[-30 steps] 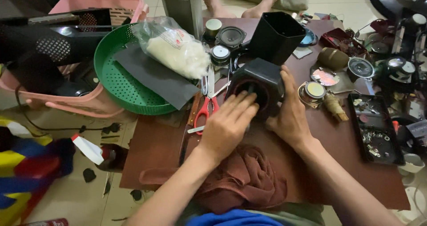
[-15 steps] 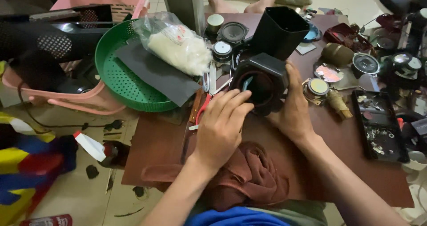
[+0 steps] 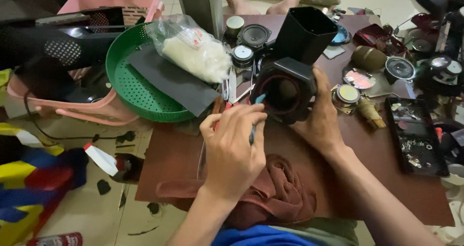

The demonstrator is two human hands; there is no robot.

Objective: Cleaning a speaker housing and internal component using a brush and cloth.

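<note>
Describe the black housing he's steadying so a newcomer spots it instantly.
Start at the brown table. At its middle, right of the green perforated tray, the right hand steadies a black speaker housing. Unlike the loose round speaker drivers nearby, it is boxy, with a big circular opening.

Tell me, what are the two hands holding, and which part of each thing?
The left hand pinches a thin blue-tipped tool along its shaft. The right hand grips the black speaker housing by its right side.

Low brown table, maroon cloth, green perforated tray, black parts tray
</note>
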